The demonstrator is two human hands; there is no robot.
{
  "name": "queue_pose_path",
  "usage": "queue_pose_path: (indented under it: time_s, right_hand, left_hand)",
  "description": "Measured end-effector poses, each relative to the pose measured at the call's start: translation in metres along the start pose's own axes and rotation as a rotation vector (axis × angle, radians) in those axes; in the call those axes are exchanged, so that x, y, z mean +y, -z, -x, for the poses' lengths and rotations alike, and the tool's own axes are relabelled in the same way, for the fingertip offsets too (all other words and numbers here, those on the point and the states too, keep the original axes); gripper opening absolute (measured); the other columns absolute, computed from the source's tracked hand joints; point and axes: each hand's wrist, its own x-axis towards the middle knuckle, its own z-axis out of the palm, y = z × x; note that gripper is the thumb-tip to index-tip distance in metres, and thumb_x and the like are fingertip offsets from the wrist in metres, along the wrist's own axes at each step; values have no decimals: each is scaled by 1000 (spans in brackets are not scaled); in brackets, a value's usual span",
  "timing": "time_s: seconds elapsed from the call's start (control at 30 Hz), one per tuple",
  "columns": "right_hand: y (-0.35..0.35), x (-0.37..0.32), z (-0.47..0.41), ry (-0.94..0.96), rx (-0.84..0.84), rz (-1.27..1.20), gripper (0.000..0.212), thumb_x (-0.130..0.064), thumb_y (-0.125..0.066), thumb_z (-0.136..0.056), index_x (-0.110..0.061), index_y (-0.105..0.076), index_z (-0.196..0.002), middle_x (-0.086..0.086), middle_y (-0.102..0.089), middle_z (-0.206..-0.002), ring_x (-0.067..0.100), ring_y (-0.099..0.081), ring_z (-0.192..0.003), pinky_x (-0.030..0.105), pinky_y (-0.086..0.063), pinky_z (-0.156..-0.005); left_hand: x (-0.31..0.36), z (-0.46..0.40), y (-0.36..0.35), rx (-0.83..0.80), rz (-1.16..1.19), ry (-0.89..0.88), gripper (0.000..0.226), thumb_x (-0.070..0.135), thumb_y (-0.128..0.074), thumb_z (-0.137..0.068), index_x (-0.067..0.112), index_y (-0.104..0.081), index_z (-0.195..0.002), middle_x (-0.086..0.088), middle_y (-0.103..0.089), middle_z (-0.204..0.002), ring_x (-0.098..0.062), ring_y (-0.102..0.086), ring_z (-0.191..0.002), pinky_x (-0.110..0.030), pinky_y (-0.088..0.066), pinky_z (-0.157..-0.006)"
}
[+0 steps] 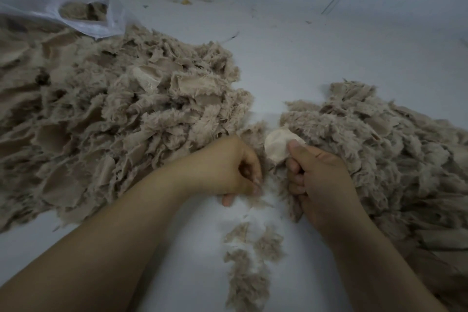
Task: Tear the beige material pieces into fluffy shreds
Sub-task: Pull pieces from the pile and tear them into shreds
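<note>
So both hands were down on the white surface [316, 63] between two big heaps of beige plush scraps. The right hand [321, 180] had its fingers curled around one beige piece [278, 147], thumb pressed on its smooth pale backing. The left hand [228, 167] was balled up, pinching a tuft of loose fluff [257, 182]. The left heap [121, 114] was bigger than the right heap [379, 139]. A little trail of fluffy shreds [248, 268] sat between the forearms, and a plastic bag [63, 5] lay far left.

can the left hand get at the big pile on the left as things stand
Probably yes: the left hand sits right beside the big pile with nothing between, though its grip is closed on fluffy fibres.
</note>
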Motion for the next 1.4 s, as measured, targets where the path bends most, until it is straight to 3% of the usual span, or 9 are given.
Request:
queue_pose_path:
  time_s: [0.13, 0.37, 0.63, 0.77, 0.83, 0.93, 1.0, 1.27, 1.4]
  right_hand:
    - [0, 0, -1, 9, -2, 9, 48, -27, -59, -100, -23, -54, -52, 6, -35, -60, 11, -24, -44, 21, -22, -38]
    - [0, 2, -1, -4, 1, 65, 47, -22, -67, -94, -21, -54, -49, 5, -36, -54, 12, -25, -39, 19, -24, -37]
    - [-3, 0, 2, -14, -34, 136, 40, -29, -69, -89, -17, -54, -54, 2, -34, -50, 14, -22, -39, 17, -22, -37]
    - [-6, -2, 2, 1, -24, 135, 33, -19, -56, -100, -18, -78, -75, -3, -42, -53, 9, -28, -40, 18, -24, -36]
    - [-7, -3, 3, 8, -32, 150, 30, -18, -56, -100, -21, -79, -81, -4, -42, -55, 8, -28, -40, 18, -24, -37]
    - [-8, -5, 5, 0, -59, 169, 30, -20, -55, -101, -28, -81, -87, -4, -40, -57, 8, -27, -40, 19, -23, -36]
    - [-10, -6, 6, -8, -65, 172, 29, -20, -55, -100, -29, -81, -89, -4, -41, -57, 8, -28, -40, 20, -23, -35]
    - [-12, -4, 7, 12, -61, 214, 21, -13, -58, -99, -21, -77, -99, -8, -47, -51, 1, -36, -37, 14, -32, -35]
    - [-13, -4, 4, -9, -77, 153, 28, -14, -60, -99, -29, -64, -122, -7, -48, -49, 2, -38, -37, 15, -32, -36]
  left_hand:
    - [9, 12, -4, -611, 85, 133, 21, 13, -71, -87, 7, -71, -108, -7, -74, -77, -17, -68, -54, -23, -54, -47]
    - [7, 8, 3, -73, 416, 126, 20, 21, -63, -94, 2, -66, -94, -24, -71, -76, -30, -70, -56, -29, -55, -45]
    - [2, 0, -5, 148, 396, 3, 38, 26, -60, -96, 12, -57, -61, -8, -54, -42, -13, -40, -28, -15, -25, -34]
    - [9, -8, -1, 597, 818, -255, 12, 6, -56, -97, 8, -59, -108, -12, -69, -89, -19, -59, -47, -21, -40, -36]
    - [2, -13, -6, 720, 579, -158, 41, 5, -63, -93, 12, -49, -131, -7, -62, -106, -24, -61, -65, -27, -47, -45]
    - [-9, -18, -18, 694, -297, 38, 45, 19, -68, -89, 11, -52, -131, -6, -51, -121, -27, -56, -102, -35, -49, -82]
    - [-8, -24, -23, 655, -438, 88, 46, 32, -65, -90, 11, -50, -129, -9, -48, -126, -29, -54, -109, -41, -48, -89]
    - [-5, -31, -25, 732, -268, 78, 12, 23, -68, -84, 29, -58, -80, 5, -62, -87, -21, -62, -87, -34, -52, -73]
    - [-2, -28, -33, 614, 297, -69, 23, 3, -65, -84, 19, -55, -70, -6, -62, -59, -21, -58, -52, -31, -48, -51]
